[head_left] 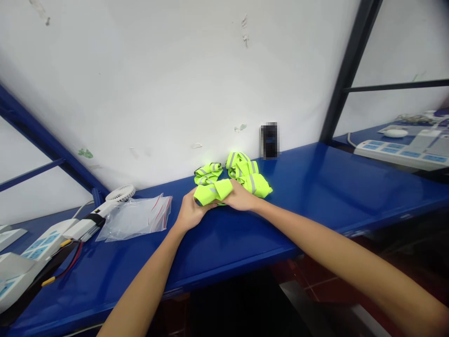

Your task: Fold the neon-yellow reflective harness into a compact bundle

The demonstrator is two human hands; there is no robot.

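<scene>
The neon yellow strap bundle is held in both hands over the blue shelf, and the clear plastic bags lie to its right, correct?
Not quite. The head view shows the clear plastic bags lying left of the strap bundle, not right. Both the left hand and right hand do hold it over the blue shelf.

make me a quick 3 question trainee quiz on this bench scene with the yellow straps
1. True or false: both hands hold the folded neon yellow strap over the blue bench.
2. What lies to the left of the left hand? A) a stack of clear zip bags B) a red toolbox C) a coffee mug
3. Fill in: behind the right hand, near the wall, lies a pile of more neon yellow ____ with grey reflective stripes.

Key
1. True; each hand has its grip on one end of it.
2. A, the clear zip bags, next to a small white fan.
3. straps; the pile of straps.
</scene>
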